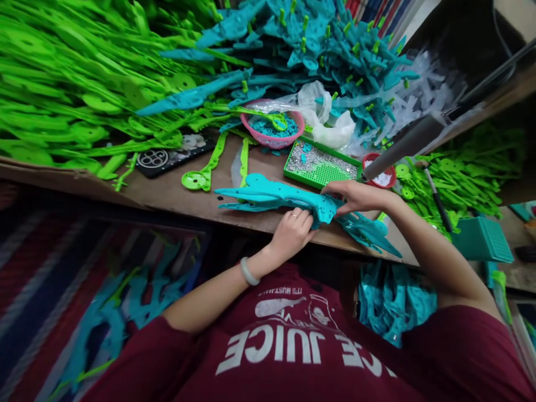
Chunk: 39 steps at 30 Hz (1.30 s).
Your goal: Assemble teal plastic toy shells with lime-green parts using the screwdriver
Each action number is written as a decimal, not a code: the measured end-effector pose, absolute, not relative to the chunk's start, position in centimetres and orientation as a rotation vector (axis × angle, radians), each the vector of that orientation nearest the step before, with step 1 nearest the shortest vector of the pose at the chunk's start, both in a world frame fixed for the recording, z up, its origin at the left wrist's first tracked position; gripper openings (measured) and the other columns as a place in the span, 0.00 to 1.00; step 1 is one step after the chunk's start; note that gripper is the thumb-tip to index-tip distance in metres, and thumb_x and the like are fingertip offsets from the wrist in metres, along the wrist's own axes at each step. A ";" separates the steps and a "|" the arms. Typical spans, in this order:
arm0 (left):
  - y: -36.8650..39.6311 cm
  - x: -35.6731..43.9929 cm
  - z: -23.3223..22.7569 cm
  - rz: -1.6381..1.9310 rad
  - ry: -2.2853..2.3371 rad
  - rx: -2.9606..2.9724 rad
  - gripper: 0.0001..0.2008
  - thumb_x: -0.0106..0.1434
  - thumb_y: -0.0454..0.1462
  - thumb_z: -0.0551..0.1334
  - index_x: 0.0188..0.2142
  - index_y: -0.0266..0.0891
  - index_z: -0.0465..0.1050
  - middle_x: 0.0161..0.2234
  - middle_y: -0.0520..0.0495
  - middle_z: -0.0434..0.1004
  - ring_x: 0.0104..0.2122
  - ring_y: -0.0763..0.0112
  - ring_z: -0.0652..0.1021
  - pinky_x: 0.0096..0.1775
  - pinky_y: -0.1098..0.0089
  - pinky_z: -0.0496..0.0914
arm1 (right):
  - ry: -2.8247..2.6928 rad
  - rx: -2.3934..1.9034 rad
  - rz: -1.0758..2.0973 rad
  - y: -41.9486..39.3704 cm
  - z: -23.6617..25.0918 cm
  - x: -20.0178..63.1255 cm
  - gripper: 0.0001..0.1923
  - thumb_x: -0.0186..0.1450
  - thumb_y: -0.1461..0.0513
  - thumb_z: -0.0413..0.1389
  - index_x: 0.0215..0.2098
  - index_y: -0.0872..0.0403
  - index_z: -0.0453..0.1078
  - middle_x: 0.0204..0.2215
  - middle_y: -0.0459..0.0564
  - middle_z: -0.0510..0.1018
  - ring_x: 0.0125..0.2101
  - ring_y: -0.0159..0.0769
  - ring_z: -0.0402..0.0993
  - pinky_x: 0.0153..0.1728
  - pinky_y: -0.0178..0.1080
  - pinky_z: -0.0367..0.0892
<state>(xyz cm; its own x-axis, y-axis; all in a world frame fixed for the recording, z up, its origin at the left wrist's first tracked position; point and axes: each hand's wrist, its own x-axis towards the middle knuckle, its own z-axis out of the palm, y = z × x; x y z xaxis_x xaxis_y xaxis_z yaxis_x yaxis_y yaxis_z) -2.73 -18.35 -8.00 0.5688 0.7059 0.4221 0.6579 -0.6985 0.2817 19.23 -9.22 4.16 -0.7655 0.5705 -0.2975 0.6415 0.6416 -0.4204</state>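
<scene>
A long teal plastic part (276,192) with pointed ends lies across the front of the workbench, between both hands. My left hand (293,234) grips its lower edge from the near side, fingers curled, fingertips partly hidden. From the right, my right hand (354,196) pinches the same part near its thicker middle, thumb below and fingers over the top. Past the right hand extends another teal section (371,231); whether it is joined to the held part I cannot tell. Just behind them sits a green tray (310,180) of small metal pieces.
Heaps of lime-green parts (62,72) and teal parts (310,39) fill the back. Around the tray are a pink basket (270,140), a red bowl (392,172), a phone (178,153) and a lime-green part with a round end (201,177). A dark-handled tool (439,204) lies right.
</scene>
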 end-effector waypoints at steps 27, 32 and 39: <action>-17.6 -3.8 -9.2 1.141 0.997 2.821 0.13 0.69 0.38 0.61 0.48 0.28 0.72 0.46 0.33 0.80 0.41 0.53 0.77 0.43 0.59 0.72 | 2.686 1.040 -0.641 -8.9 2.3 17.6 0.24 0.58 0.65 0.65 0.51 0.57 0.64 0.48 0.56 0.75 0.45 0.41 0.71 0.43 0.39 0.65; -18.0 -3.7 -9.2 1.140 1.016 2.791 0.14 0.69 0.37 0.62 0.50 0.30 0.71 0.47 0.34 0.80 0.42 0.53 0.78 0.42 0.59 0.73 | 2.659 1.047 -0.554 -9.6 2.4 17.3 0.27 0.59 0.66 0.65 0.54 0.58 0.63 0.50 0.59 0.74 0.47 0.44 0.72 0.45 0.41 0.67; -18.7 -4.6 -9.2 1.406 1.112 2.592 0.19 0.65 0.37 0.67 0.54 0.34 0.69 0.47 0.34 0.75 0.47 0.54 0.77 0.47 0.60 0.74 | 2.580 1.216 -0.588 -11.5 3.3 18.0 0.31 0.61 0.61 0.67 0.58 0.59 0.62 0.53 0.61 0.73 0.50 0.47 0.73 0.49 0.44 0.69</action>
